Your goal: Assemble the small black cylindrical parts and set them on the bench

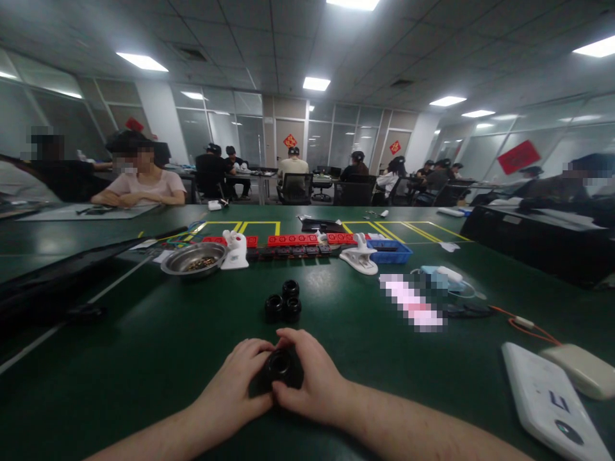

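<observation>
Between my two hands is a black ring-shaped part [279,363] with a round hole in its middle, low over the green table. My left hand [243,378] curls around its left side. From the other side, my right hand [314,374] grips it with the fingers over the far edge and the thumb at the near edge. Parts of it are hidden by my fingers. Just beyond my hands stand three similar black ring-shaped parts [291,310], grouped closely, one behind or on top of the front two; I cannot tell which.
A steel bowl [195,259] of small metal pieces stands left of red socket strips [293,239]. White stands [235,251] and a blue tray [390,251] are nearby. Cables, a white phone-like device [555,400] and a cream box [583,370] lie right. A person [139,182] sits across.
</observation>
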`<state>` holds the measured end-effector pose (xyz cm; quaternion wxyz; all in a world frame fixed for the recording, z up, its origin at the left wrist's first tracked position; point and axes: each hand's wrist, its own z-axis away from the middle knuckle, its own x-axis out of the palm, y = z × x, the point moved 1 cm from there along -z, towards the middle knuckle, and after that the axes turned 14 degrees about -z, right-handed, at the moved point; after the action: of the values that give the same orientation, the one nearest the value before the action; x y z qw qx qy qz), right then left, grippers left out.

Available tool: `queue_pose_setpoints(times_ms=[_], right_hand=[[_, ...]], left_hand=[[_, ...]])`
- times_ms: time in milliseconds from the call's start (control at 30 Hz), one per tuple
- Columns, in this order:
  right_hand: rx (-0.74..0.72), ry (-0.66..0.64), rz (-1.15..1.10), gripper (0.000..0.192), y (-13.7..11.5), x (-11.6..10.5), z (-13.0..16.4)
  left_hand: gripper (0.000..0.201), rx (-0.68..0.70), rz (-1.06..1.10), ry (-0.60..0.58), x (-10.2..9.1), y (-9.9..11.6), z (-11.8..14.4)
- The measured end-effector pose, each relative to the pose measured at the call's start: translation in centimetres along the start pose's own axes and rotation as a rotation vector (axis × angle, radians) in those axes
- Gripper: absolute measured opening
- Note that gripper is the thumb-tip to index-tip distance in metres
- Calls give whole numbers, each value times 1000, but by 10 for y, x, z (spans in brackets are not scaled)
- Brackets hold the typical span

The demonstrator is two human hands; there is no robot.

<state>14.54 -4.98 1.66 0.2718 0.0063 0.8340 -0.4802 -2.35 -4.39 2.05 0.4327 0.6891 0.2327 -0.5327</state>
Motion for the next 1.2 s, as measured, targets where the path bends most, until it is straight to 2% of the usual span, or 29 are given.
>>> queue_pose_setpoints(times_ms=[133, 300, 433, 500, 633, 800, 900, 1033, 1133, 1200], right_hand=[[-106, -58, -59, 70, 0, -1, 2], [4, 30, 13, 71, 0, -2, 0], [59, 52, 50, 60, -2, -1, -1], [1, 30, 30, 54, -3, -1, -1], [-147, -34, -5, 57, -5, -2, 2], [-153, 102, 90, 48, -10, -10, 2], [-88, 118, 182, 44, -24, -20, -8], [137, -98, 473, 42, -49, -26, -29], [335, -258, 688, 52, -60, -18, -41], [390, -307, 753, 55, -62, -11, -45]], left_hand=[[32, 23, -11, 32, 2, -2, 0], [30, 19, 3, 14, 0, -1, 0], [30, 4, 15, -1, -2, 1, 0], [30, 6, 20, 4, -1, 1, 0], [30, 27, 19, 47, 1, -1, 1], [30, 28, 10, 49, 2, -3, 0], [32, 37, 8, 59, 1, -3, 1], [32, 47, 10, 73, 0, -3, 2], [28, 30, 7, 57, 0, -2, 3], [27, 10, 14, 50, -1, -2, 3]])
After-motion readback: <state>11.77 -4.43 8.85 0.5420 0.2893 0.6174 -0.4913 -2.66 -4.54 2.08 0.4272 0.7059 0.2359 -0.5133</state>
